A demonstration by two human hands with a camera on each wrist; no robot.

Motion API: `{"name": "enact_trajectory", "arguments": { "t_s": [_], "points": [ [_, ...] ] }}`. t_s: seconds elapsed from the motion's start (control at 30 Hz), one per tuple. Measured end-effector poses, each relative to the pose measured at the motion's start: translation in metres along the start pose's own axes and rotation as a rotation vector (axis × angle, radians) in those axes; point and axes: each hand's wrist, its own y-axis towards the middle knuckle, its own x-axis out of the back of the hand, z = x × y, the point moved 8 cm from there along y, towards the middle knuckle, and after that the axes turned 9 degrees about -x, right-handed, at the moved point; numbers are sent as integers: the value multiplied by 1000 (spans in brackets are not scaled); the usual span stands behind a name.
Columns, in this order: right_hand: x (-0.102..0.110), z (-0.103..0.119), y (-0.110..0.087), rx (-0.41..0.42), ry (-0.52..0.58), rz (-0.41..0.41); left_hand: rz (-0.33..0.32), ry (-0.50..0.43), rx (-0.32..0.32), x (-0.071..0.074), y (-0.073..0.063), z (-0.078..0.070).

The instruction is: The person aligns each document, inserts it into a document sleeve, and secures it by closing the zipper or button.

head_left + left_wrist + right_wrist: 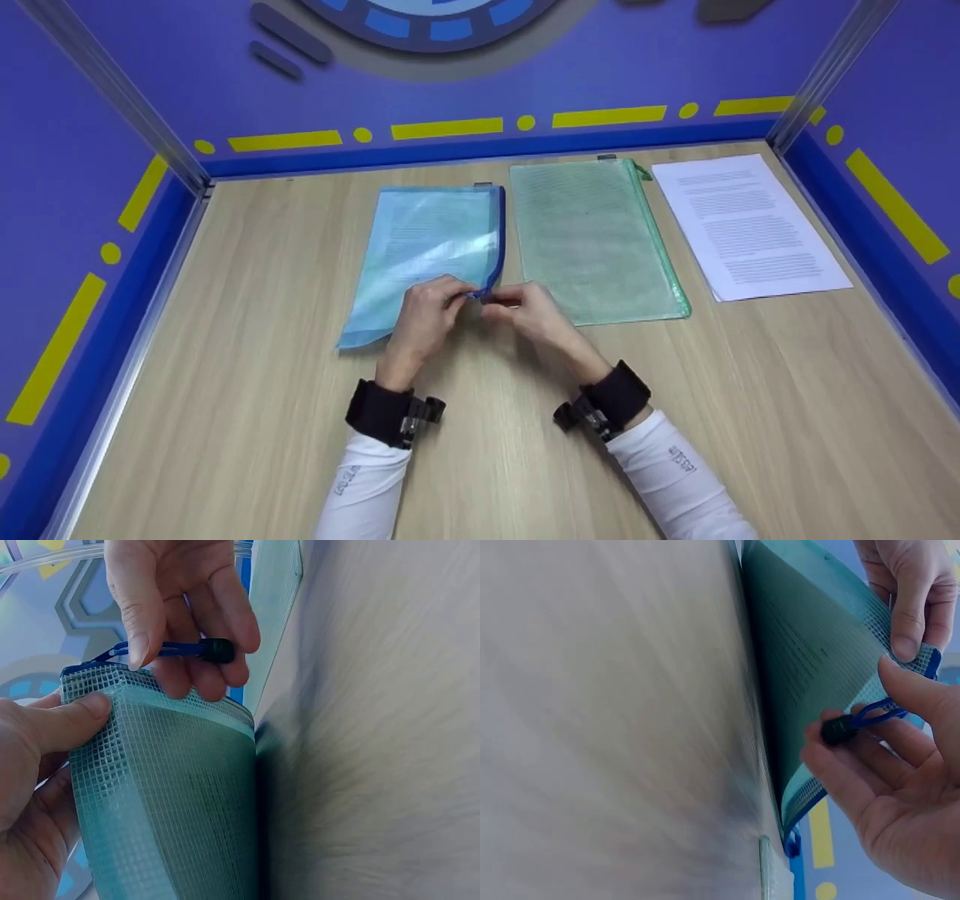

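Observation:
A blue mesh zip pouch (442, 232) with printed sheets inside lies on the table, its near right corner lifted. My left hand (426, 319) pinches that corner between thumb and fingers, close to the end of the dark blue zip (501, 232). Facing it from the other side, my right hand (534, 315) holds the zip's blue pull cord (874, 716) between thumb and fingers. The cord's black end piece (217, 650) lies against the fingers of the right hand. In the right wrist view, the thumbtips of both hands are close together at the corner.
A green mesh zip pouch (592, 240) lies flat to the right of the blue one, near my right hand. Farther right is a stack of printed paper (750, 225). Blue panels (480, 90) wall in the wooden table (247, 390) at the back and sides.

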Motion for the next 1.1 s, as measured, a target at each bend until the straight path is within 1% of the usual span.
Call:
{"name": "enact_trajectory", "arguments": {
  "t_s": [0.07, 0.2, 0.33, 0.43, 0.57, 0.7, 0.83, 1.0, 1.1],
  "points": [
    [0, 1, 0, 2, 17, -2, -11, 1, -8, 2, 0, 0],
    [5, 1, 0, -20, 51, -17, -29, 4, -9, 7, -1, 4],
    [14, 1, -1, -51, 94, -73, -58, 5, 0, 13, -2, 7],
    [21, 4, -3, -47, 109, -115, -82, 2, -3, 17, -3, 9],
    [30, 8, -5, -26, 86, -170, -83, -8, -20, 19, -3, 9],
    [36, 7, -6, -24, 68, -212, -84, -18, -32, 23, -1, 7],
    [39, 6, -5, -24, 42, -222, -94, -26, -38, 27, -1, 5],
    [44, 4, -5, -23, 6, -233, -83, -23, -54, 28, 0, 3],
    [48, 2, -5, -19, 7, -241, -79, -25, -61, 28, 0, 2]
  ]
}}
